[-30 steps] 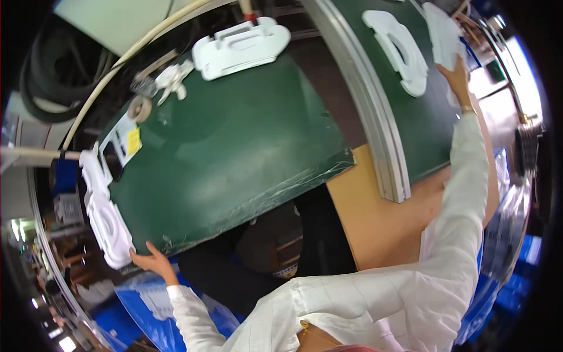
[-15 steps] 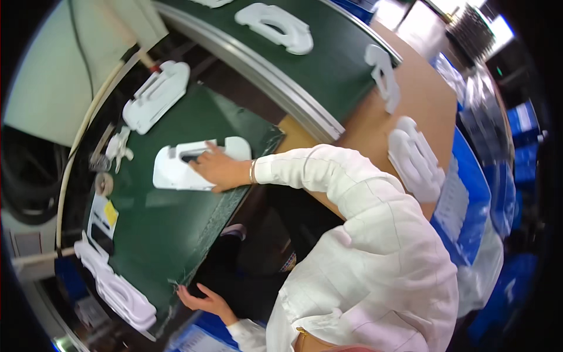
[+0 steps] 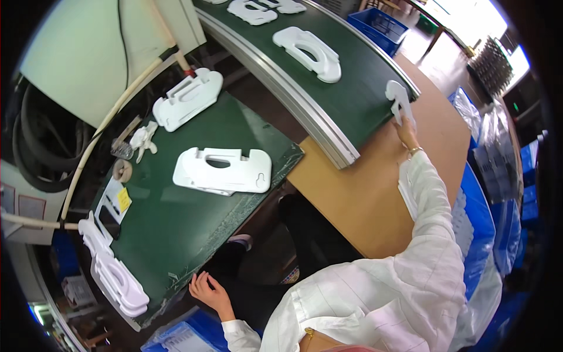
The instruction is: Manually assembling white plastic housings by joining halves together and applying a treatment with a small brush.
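Observation:
My right hand (image 3: 406,136) reaches out to the far right, its fingers closed on the lower end of a white moulded plastic part (image 3: 397,94) at the end of the conveyor. Near the front edge of the green worktable (image 3: 152,252), my left hand (image 3: 212,295) is held open with nothing in it. Two white plastic panels (image 3: 246,176), one overlapping the other, lie on the worktable; the top one has an oval slot and square notches. My right sleeve partly hides another white piece (image 3: 407,190) on the brown board.
Several white parts ride on the green conveyor (image 3: 358,111) behind its metal rail (image 3: 281,88). More white panels (image 3: 190,97) lie at the worktable's far corner and a stack (image 3: 120,284) at its left. A brown board (image 3: 352,199) adjoins; blue bins (image 3: 478,217) stand right.
My right hand has left the panels on the worktable and moved far right to the white part at the conveyor's end. My left hand stays near the table edge. The view has shifted.

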The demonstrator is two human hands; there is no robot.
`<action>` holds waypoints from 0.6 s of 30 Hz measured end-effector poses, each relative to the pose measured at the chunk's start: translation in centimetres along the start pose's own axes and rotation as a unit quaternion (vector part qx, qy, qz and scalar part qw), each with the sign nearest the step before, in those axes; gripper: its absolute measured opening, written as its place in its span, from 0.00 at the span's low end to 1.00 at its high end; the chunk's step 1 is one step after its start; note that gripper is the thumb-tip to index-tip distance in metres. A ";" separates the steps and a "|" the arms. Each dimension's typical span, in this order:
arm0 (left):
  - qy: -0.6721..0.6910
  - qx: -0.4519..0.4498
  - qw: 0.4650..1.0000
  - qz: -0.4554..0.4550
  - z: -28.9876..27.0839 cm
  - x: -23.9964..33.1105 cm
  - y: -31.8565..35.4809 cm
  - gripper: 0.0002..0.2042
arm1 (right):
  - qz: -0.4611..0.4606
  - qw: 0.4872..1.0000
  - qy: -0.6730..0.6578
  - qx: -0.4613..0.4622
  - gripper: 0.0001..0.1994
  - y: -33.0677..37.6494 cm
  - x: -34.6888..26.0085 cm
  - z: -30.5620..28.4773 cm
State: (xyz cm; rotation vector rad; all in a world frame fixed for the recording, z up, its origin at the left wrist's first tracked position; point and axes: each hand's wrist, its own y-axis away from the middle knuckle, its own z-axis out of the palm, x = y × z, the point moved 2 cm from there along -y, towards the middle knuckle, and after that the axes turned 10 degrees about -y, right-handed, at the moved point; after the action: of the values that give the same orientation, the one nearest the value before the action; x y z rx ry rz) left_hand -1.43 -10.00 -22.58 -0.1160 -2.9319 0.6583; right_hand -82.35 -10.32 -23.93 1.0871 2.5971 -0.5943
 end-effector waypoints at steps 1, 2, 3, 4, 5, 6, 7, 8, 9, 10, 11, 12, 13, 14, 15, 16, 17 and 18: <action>0.012 -0.005 1.000 0.002 0.3 0.2 -0.1 0.05 | -0.008 1.000 -0.002 0.001 0.20 -1.1 2.5 -0.3; 0.025 -0.010 1.000 0.002 0.7 0.2 0.0 0.05 | -0.052 0.997 -0.037 0.039 0.19 -2.0 4.2 -0.9; 0.038 -0.006 0.999 -0.007 1.1 0.2 0.0 0.05 | -0.095 0.990 -0.075 0.075 0.18 -2.7 4.2 -0.7; 0.007 -0.001 1.000 -0.023 0.3 -0.3 0.2 0.05 | -0.081 0.994 -0.055 0.053 0.18 -2.1 0.1 0.6; -0.009 0.001 1.000 -0.028 -0.7 -0.9 0.4 0.05 | -0.071 0.996 -0.035 0.031 0.18 -1.6 -5.8 -0.9; -0.012 0.003 0.999 -0.034 -1.3 -1.4 0.5 0.04 | -0.103 0.994 -0.007 0.027 0.19 -2.8 -9.0 -1.9; -0.019 0.015 0.999 -0.044 -1.4 -1.6 0.4 0.04 | -0.137 0.990 0.020 0.023 0.20 -4.1 -11.6 -1.8; -0.014 0.023 0.999 -0.045 -1.5 -1.5 0.0 0.05 | -0.218 0.972 0.023 0.088 0.21 -5.9 -13.0 -1.5; -0.014 0.032 0.998 -0.052 -1.7 -1.3 -0.5 0.05 | -0.295 0.943 0.014 0.152 0.22 -7.6 -14.6 -0.5; -0.017 0.031 0.998 -0.045 -2.5 -1.4 -0.8 0.05 | -0.316 0.940 0.078 0.099 0.24 -9.2 -18.4 0.5; -0.011 0.051 0.998 -0.023 -2.5 -1.0 -1.3 0.05 | -0.323 0.938 0.120 0.041 0.24 -12.5 -18.6 2.1; -0.011 0.055 0.998 -0.023 -3.0 -1.1 -1.1 0.06 | -0.346 0.935 0.050 0.064 0.23 -13.8 -21.9 4.0; -0.019 0.044 0.998 -0.032 -3.4 -0.6 -1.2 0.05 | -0.320 0.945 0.064 0.024 0.17 -16.2 -23.0 6.7; 0.023 0.039 0.999 -0.018 -1.4 -1.1 -1.1 0.05 | -0.500 0.806 0.283 0.138 0.17 -22.2 -18.9 7.5; 0.070 0.058 0.996 -0.015 0.4 -1.3 -0.9 0.05 | -0.404 0.910 0.027 0.090 0.17 -29.0 -16.2 5.3; 0.037 0.047 0.998 -0.032 -0.7 -1.4 0.0 0.06 | -0.475 0.880 0.010 0.022 0.20 -26.6 -20.5 9.8; 0.010 0.039 0.998 -0.057 -1.9 -1.6 1.1 0.06 | -0.515 0.855 -0.050 -0.013 0.20 -24.0 -29.3 17.3; -0.012 0.018 0.995 -0.095 -3.4 -1.8 2.4 0.06 | -0.544 0.834 -0.091 -0.031 0.20 -19.6 -38.7 20.7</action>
State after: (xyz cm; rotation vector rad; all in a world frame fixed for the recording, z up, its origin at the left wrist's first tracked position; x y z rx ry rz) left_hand 0.94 -6.63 -20.79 0.1736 -2.9034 0.6850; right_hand -68.31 -56.21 -21.85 -0.5851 2.8043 -0.7378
